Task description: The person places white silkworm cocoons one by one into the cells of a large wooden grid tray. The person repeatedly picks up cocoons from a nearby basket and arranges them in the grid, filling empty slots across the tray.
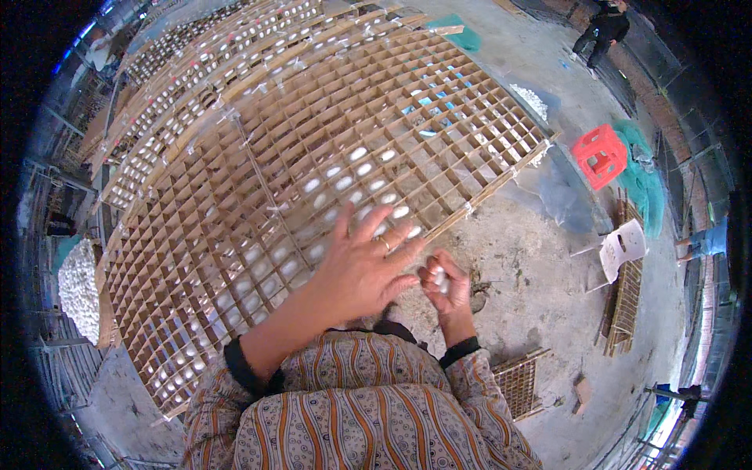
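Observation:
A large cardboard lattice frame (pixel 329 111) with square cells lies before me, wood strips along its edges. White silkworm cocoons (pixel 344 183) fill several cells around its middle and down towards its lower left. Over the near edge of the lattice, my left hand (pixel 361 267) is spread with its fingers apart, a ring on one finger. It covers some cells, and whether its fingertips touch the cocoons is hidden. Just off that edge, my right hand (pixel 449 285) is curled around white cocoons (pixel 440 279); how many it holds cannot be seen.
Further cocoon-filled lattices (pixel 205 76) stand beyond. A heap of cocoons (pixel 79 291) is at the left. On the concrete floor to the right are a red plastic stool (pixel 599 155), green netting (pixel 645 176), a white chair (pixel 623 247) and a small lattice (pixel 518 385). A person (pixel 605 32) is farther off.

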A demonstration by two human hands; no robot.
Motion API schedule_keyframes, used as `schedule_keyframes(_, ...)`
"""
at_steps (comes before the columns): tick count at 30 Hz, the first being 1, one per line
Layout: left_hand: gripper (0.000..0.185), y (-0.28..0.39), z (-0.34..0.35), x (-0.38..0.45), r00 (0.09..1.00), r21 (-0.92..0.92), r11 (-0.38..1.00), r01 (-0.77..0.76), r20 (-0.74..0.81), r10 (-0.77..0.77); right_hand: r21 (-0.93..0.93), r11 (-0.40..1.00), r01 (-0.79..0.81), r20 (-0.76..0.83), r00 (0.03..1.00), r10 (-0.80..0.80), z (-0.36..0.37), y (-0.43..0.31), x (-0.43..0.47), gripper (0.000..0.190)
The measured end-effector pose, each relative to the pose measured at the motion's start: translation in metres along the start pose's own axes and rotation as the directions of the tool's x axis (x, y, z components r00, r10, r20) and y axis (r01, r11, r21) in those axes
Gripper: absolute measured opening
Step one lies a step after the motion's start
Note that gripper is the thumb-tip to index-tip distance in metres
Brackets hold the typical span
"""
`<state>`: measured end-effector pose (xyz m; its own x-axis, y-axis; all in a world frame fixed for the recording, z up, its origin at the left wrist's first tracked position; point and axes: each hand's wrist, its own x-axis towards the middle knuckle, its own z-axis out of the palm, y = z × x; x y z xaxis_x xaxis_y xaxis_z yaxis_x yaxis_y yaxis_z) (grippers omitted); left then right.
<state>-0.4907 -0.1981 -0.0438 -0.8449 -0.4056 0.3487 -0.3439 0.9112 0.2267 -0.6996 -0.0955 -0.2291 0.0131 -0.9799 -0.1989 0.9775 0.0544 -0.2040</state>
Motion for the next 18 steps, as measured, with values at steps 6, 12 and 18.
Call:
schedule_keyframes(6, 0.052, -0.020, 0.040, 0.009, 0.998, 0.086, 0.995, 0.041, 0.037, -0.045, -0.051, 0.999, 0.019, -0.011, 1.000, -0.019, 0.044, 0.024, 0.042, 0.046)
schedule_keyframes(12, 0.045, -0.015, 0.048, 0.011, 0.989, 0.010, 0.990, 0.144, -0.015, -0.144, -0.085, 0.996, -0.010, 0.070, 0.997, 0.016, 0.041, 0.015, 0.040, 0.049)
schedule_keyframes(18, 0.047, -0.014, 0.061, 0.013, 0.981, 0.014, 0.989, 0.146, -0.131, -0.143, -0.148, 0.989, 0.013, -0.232, 0.972, -0.048, -0.015, 0.011, 0.053, 0.043)
